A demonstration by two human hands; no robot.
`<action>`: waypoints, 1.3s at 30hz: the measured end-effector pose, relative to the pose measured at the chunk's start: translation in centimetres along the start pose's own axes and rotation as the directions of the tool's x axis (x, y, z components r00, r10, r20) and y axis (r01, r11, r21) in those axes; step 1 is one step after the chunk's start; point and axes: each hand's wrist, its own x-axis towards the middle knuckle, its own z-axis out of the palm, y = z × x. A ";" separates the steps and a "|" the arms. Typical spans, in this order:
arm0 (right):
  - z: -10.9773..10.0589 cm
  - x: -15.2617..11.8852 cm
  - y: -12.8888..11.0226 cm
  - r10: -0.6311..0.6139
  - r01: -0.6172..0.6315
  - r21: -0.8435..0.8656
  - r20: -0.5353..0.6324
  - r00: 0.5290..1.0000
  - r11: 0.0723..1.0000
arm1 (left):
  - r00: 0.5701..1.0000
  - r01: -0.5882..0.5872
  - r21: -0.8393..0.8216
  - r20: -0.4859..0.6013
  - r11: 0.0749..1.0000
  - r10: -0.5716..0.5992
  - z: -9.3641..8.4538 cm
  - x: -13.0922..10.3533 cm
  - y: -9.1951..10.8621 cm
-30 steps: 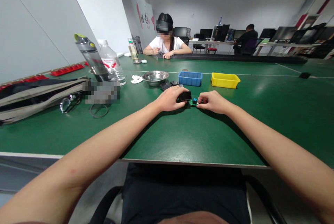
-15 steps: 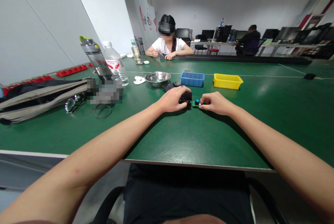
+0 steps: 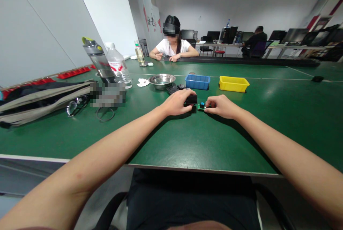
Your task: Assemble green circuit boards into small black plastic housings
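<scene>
My left hand (image 3: 179, 102) is closed around a small black box-shaped case (image 3: 192, 99), whose right end shows past the fingers. Just to the right, my right hand (image 3: 220, 106) pinches the right edge of a small green circuit board (image 3: 200, 107) that carries black and blue parts. The board lies close beside the case with a narrow gap between them, low over the green table (image 3: 203, 140). Behind my left hand, dark objects (image 3: 177, 88) are partly covered by it, and I cannot make out their kind.
Behind my hands stand a metal bowl (image 3: 162, 81), a blue bin (image 3: 197, 81) and a yellow bin (image 3: 233, 84). Leftward are a water bottle (image 3: 118, 66), a grey drinking bottle (image 3: 98, 60), glasses (image 3: 76, 106) and a long bag (image 3: 48, 101). A person (image 3: 173, 46) sits across the table.
My hands, the case and the circuit board hold almost the same positions. Across the table, the person's hand with a thin tool has dropped slightly.
</scene>
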 end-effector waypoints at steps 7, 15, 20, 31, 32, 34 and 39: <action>-0.1 0.0 -0.1 0.019 -0.019 -0.007 0.007 1.000 1.000 | 1.000 0.000 0.002 0.004 1.000 0.000 0.1 0.0 0.0; -0.1 0.0 0.0 0.006 -0.006 -0.011 0.008 1.000 1.000 | 1.000 -0.010 -0.002 0.000 1.000 0.010 0.0 0.0 0.0; -0.1 0.0 0.2 -0.010 0.010 -0.007 0.006 1.000 1.000 | 1.000 -0.007 -0.002 0.002 1.000 0.007 0.1 0.0 -0.1; -0.3 0.0 -0.2 0.012 -0.012 -0.017 0.017 1.000 1.000 | 1.000 0.004 0.004 0.011 1.000 -0.004 0.2 0.1 -0.1; -0.2 0.0 -0.2 0.009 -0.009 -0.017 0.016 1.000 1.000 | 1.000 0.004 0.006 0.011 1.000 -0.004 0.1 0.1 -0.1; -0.2 0.0 -0.1 -0.001 0.001 -0.015 0.012 1.000 1.000 | 1.000 0.003 0.009 0.011 1.000 -0.003 0.1 0.1 -0.1; 0.0 0.0 0.2 -0.030 0.030 -0.006 0.000 1.000 1.000 | 1.000 -0.006 -0.003 -0.001 1.000 0.006 0.0 0.1 0.0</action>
